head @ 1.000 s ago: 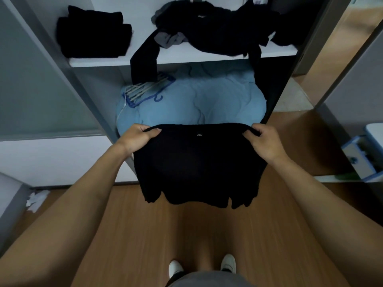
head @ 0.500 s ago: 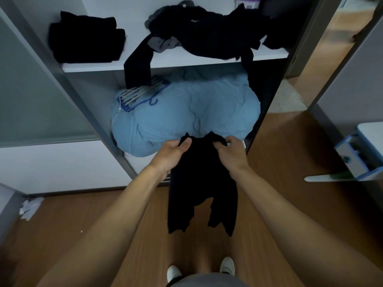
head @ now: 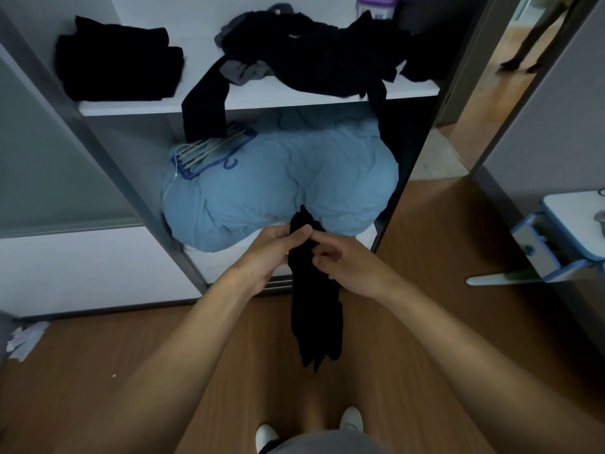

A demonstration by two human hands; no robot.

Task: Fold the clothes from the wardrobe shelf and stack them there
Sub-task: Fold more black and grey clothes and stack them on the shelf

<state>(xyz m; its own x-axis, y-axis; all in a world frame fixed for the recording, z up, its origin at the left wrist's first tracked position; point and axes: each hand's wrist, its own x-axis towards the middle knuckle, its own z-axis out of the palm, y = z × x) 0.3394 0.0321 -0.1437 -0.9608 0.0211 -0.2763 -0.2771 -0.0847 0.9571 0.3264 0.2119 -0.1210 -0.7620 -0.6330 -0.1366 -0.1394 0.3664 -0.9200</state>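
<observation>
Black fabric, a garment [head: 316,319] gathered into a narrow hanging strip, is pinched at its top by the left hand [head: 271,253] and gripped beside it by the right hand [head: 350,267], below the shelf [head: 262,101]. A lengthwise fold seems under way; a crosswise fold is called for next.
</observation>
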